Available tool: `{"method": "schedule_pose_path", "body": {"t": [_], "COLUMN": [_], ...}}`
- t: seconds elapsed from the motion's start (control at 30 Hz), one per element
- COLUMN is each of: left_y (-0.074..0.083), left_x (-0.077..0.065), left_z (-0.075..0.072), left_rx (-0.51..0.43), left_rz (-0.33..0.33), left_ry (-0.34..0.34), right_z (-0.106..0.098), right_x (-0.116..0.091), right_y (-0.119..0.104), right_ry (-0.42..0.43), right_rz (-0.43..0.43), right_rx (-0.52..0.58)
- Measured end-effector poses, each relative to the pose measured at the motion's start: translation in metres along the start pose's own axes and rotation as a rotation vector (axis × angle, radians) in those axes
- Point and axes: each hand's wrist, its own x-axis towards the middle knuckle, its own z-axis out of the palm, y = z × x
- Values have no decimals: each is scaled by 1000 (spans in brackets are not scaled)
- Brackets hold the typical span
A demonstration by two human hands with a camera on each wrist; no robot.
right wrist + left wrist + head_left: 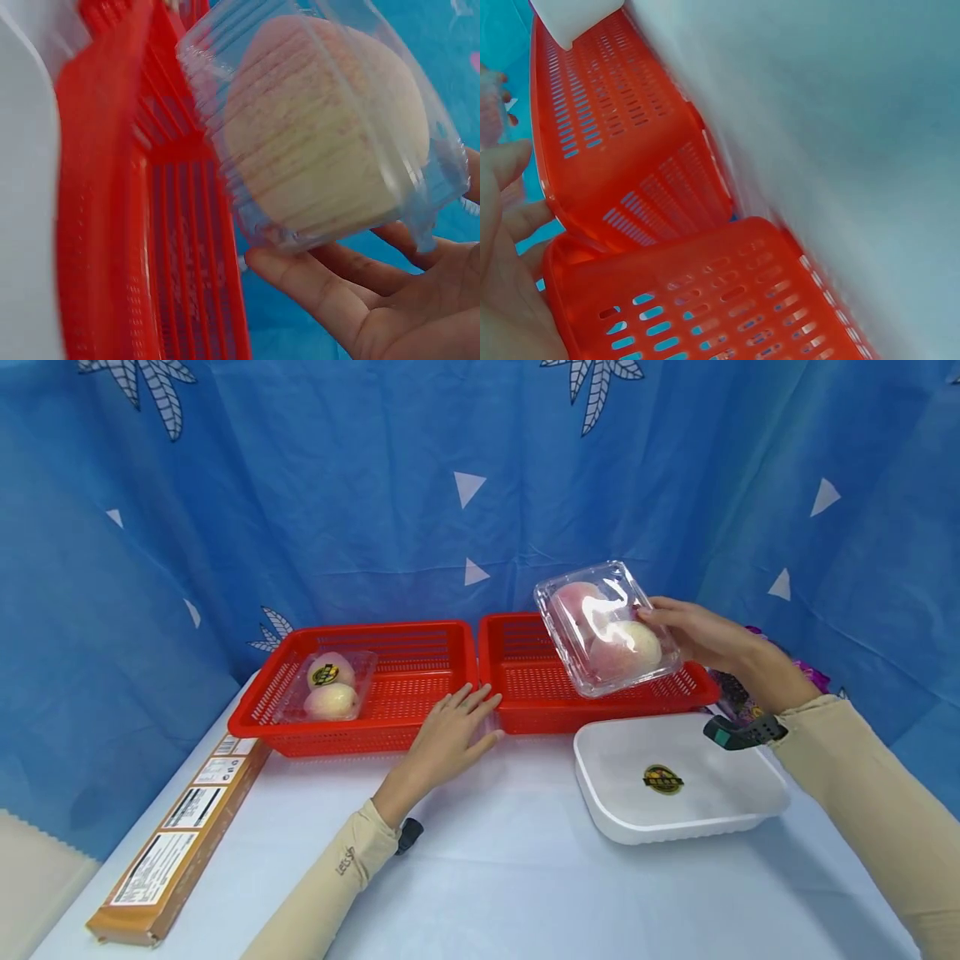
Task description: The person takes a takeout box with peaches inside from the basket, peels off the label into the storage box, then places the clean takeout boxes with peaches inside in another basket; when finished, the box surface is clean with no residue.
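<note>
My right hand [693, 631] grips a clear plastic clamshell box [558, 639] by its right side and holds it tilted over the right red basket [600, 714]. Inside it lie two pink and pale yellow peaches [626, 652]. The right wrist view shows fingers under the box and one peach [322, 127] through its ribbed wall. My left hand [450, 735], fingers spread, is at the near edge where the two baskets meet. In the left red basket [337, 743], a second clear box [363, 681] with two peaches, one bearing a black and gold sticker, lies at the left end.
A white plastic tub [675, 827] with a black and gold sticker inside stands at the right, before the right basket. On the left lies a long brown carton [180, 843] with white labels. Behind the baskets hangs a blue curtain [360, 510]. Something purple [813, 677] sits behind the right forearm.
</note>
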Motion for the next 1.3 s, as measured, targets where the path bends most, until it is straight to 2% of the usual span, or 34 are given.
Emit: {"method": "schedule_pose_path", "body": {"t": [0.2,0.4,0.6,0.87,1.03,1.17,1.3], "left_y": [0,0,0,0,-1,0,0], "left_x": [-1,-2,-3,-4,-4,-3,-3], "left_z": [1,0,1,2,2,2,2], "left_rx": [21,36,40,59,60,54,57], "left_rz": [-6,2,6,20,19,15,15], "left_ry": [-17,-6,-12,-2,1,-3,-5], "right_z": [-18,-30,-34,-28,-18,-9,0], "right_x": [20,40,55,65,74,83,89], "right_y": [0,3,9,20,31,38,42], "right_ry": [36,75,147,129,149,152,170], "right_rz": [37,87,168,258,333,365,399], "right_rx": [-21,-20,36,116,86,141,133]}}
